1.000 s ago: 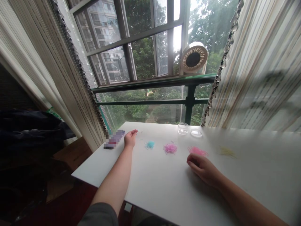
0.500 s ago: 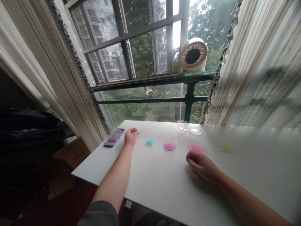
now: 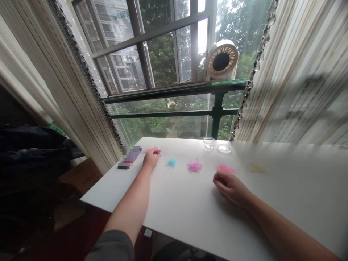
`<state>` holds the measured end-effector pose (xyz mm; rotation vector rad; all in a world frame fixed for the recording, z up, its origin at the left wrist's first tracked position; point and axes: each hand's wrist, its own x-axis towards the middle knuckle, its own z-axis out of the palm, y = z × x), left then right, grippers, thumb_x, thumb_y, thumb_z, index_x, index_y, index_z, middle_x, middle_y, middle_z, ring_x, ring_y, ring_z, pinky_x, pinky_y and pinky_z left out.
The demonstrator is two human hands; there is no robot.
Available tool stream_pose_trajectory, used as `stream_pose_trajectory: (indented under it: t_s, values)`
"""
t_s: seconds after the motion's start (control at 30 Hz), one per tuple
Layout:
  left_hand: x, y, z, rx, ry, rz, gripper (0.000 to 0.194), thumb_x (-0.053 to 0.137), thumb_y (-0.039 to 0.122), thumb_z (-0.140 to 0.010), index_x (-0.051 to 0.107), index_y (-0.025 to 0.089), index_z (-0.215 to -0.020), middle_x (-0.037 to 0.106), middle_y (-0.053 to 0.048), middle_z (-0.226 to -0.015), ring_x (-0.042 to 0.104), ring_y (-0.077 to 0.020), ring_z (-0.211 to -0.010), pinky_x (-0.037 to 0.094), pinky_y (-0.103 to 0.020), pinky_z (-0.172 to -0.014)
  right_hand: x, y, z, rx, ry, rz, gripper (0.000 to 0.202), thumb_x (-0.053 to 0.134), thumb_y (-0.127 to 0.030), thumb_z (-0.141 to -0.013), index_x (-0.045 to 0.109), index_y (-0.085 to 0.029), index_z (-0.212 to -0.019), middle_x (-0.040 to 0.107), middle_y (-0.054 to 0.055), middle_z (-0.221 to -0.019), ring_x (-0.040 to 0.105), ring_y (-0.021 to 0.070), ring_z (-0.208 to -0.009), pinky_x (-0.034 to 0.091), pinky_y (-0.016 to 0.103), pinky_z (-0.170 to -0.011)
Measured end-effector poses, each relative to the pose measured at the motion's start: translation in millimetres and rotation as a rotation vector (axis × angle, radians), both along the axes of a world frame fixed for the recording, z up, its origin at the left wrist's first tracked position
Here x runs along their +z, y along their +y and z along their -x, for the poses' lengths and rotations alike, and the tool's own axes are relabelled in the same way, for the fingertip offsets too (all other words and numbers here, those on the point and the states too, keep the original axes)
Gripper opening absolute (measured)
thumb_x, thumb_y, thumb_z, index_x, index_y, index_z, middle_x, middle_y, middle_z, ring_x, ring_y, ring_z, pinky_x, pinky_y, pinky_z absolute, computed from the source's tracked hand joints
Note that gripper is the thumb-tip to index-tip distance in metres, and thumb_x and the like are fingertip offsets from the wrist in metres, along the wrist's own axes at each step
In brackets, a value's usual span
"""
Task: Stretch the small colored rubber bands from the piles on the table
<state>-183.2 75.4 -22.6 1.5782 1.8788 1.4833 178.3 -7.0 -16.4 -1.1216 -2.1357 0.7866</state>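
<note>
My left hand (image 3: 151, 158) reaches to the far left of the white table (image 3: 179, 203). Its fingers are pinched together beside a small pinkish and pale-blue heap (image 3: 150, 149), partly hidden behind them. Whether anything is between the fingertips is too small to tell. My right hand (image 3: 231, 187) rests on the table, loosely curled closed, with nothing showing in it. Just beyond it lies a pink pile of thin, band-like pieces (image 3: 226, 168). Similar piles in turquoise (image 3: 171, 163), purple-pink (image 3: 194, 166) and pale yellow (image 3: 259, 167) lie in the same row.
Behind the piles stand a clear round container (image 3: 209, 144) and a shallow clear dish or lid (image 3: 224, 149). A partly blurred, phone-like purple object (image 3: 132, 156) lies left of my left hand. A round fan (image 3: 222, 59) sits by the window railing (image 3: 176, 91).
My left fingertips have shifted slightly, and the pinkish heap behind them shows more. A pale sliver earlier at those fingers is no longer visible. My right hand stays put. The whole view has shifted slightly.
</note>
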Motion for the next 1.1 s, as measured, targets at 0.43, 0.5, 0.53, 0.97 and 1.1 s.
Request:
stream_pose_trajectory:
  t_s: [0.43,0.5,0.53,0.97,1.1]
  values:
    - [-0.8,6,14,0.199,-0.302,-0.231,0.025,0.065,0.023,-0.063,0.059,0.011,-0.083,0.066,-0.009,-0.081,0.063,-0.0161,-0.076,0.052,-0.029,-0.071,2.2,-1,2,0.005,0.005,0.018,0.011,0.046,-0.025,-0.077,0.049,-0.017,-0.071,0.047,-0.002,-0.059,0.042,0.0112,-0.056,0.033,0.023,-0.052]
    - [3.1,4,1,0.12,-0.305,-0.229,0.028,0.066,0.024,-0.062,0.059,0.011,-0.085,0.066,-0.009,-0.082,0.064,-0.0157,-0.075,0.052,-0.029,-0.071,3.4,-1,2,0.003,0.007,0.021,0.011,0.045,-0.025,-0.077,0.05,-0.017,-0.071,0.047,-0.002,-0.059,0.042,0.0111,-0.055,0.032,0.023,-0.051]
    - [5.7,3,-8,0.07,-0.298,-0.228,0.029,0.067,0.025,-0.061,0.059,0.011,-0.086,0.066,-0.008,-0.082,0.064,-0.0156,-0.075,0.052,-0.029,-0.072,3.7,-1,3,0.002,0.014,0.022,0.011,0.045,-0.024,-0.077,0.05,-0.017,-0.07,0.047,-0.002,-0.059,0.042,0.011,-0.055,0.032,0.023,-0.051]
    - [53.4,-62,-168,-0.732,0.151,-0.081,0.029,0.065,0.027,-0.067,0.052,0.019,-0.092,0.063,-0.002,-0.074,0.062,-0.0126,-0.067,0.051,-0.025,-0.067,1.5,2,5,0.005,0.235,0.053,0.013,0.053,-0.022,-0.074,0.051,-0.017,-0.086,0.043,-0.006,-0.055,0.038,0.0076,-0.049,0.031,0.021,-0.048]
    - [56.0,-62,-188,-0.815,0.086,-0.043,0.03,0.065,0.029,-0.067,0.053,0.018,-0.092,0.065,-0.004,-0.075,0.063,-0.0138,-0.069,0.052,-0.026,-0.066,0.5,6,5,0.013,0.403,0.119,0.018,0.055,-0.022,-0.074,0.048,-0.017,-0.09,0.042,-0.008,-0.053,0.038,0.0063,-0.044,0.031,0.019,-0.043]
